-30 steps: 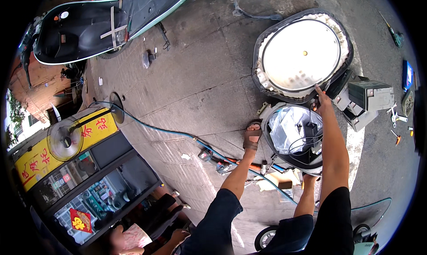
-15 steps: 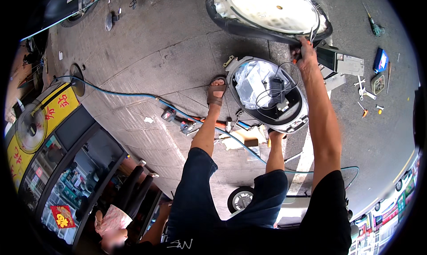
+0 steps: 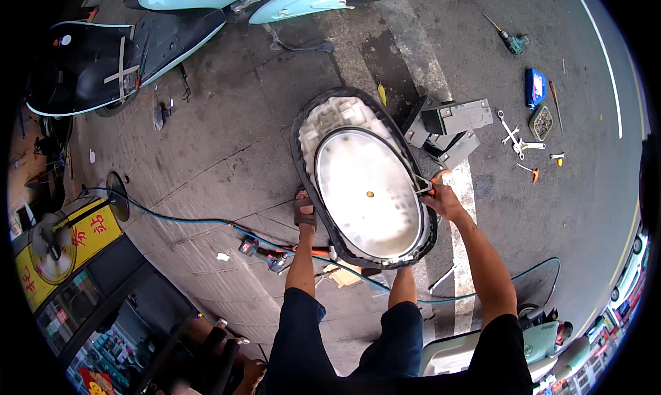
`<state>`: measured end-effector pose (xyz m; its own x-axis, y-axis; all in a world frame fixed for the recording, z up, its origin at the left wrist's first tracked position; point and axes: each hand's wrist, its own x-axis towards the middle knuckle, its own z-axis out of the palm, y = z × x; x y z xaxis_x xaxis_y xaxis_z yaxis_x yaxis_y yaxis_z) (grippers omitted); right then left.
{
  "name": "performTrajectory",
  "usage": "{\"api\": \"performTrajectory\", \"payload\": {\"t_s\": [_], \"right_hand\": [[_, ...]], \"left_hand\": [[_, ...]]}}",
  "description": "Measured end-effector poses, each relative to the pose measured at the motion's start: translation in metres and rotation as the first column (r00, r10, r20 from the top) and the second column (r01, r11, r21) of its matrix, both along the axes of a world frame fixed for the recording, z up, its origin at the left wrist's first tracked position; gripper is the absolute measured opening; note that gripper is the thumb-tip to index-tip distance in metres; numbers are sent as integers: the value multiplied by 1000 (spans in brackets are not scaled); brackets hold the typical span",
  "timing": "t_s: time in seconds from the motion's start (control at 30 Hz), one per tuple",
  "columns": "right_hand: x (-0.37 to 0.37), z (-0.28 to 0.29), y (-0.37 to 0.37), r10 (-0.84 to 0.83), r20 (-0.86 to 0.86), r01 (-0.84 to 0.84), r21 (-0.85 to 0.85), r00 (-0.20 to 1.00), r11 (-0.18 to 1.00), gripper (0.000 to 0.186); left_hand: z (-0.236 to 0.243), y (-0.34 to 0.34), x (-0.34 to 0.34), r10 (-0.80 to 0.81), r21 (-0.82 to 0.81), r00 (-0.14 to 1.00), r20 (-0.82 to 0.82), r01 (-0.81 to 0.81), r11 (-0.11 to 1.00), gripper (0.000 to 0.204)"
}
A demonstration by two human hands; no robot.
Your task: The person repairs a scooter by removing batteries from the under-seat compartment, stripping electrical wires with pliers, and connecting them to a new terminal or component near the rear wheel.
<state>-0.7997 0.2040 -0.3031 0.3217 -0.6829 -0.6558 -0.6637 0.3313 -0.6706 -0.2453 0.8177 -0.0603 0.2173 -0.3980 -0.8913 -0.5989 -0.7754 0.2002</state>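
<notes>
My right hand (image 3: 441, 201) is closed on orange-handled pliers (image 3: 434, 183) at the right rim of an oval seat piece (image 3: 368, 161), which has a black padded edge and a white underside with an oval panel. The piece lies over the spot between my sandalled feet; whether it rests on anything is hidden. My left hand (image 3: 256, 371) hangs low beside my left leg at the bottom edge, its fingers too unclear to read. Just right of the seat piece sit several grey battery-like blocks (image 3: 454, 116).
Mint scooter panels (image 3: 296, 6) and a black body shell (image 3: 82, 68) lie above. Tools, including wrenches (image 3: 516, 140) and a drill (image 3: 513, 42), are scattered right. A blue hose (image 3: 172, 217) crosses the pavement. A fan (image 3: 51, 247) and a co-worker (image 3: 217, 347) are lower left.
The seat piece has moved down toward me and turned lengthwise, now covering the grey oval bin with bags and cables. My right hand has moved down with it.
</notes>
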Motion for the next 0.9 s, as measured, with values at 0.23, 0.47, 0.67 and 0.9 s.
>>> {"api": "performTrajectory", "payload": {"t_s": [0.23, 0.47, 0.67, 0.9], "right_hand": [[-28, -64, 2, -17, -369, -56, -186, 929, 981, 33], [-13, 39, 86, -221, -136, 168, -319, 966, 933, 29], [-86, 86, 221, -392, -66, 379, -156, 918, 912, 30], [-159, 207, 276, -773, 331, 674, 378, 541, 634, 41]], "left_hand": [[-21, -177, 4, -296, -22, 953, 64, 298, 954, 11], [11, -379, -122, -112, -298, 990, 83, 132, 945, 10], [30, -466, -266, -416, -442, 909, -4, 371, 816, 14], [92, -515, -481, -633, -655, 750, -191, 383, 652, 18]]}}
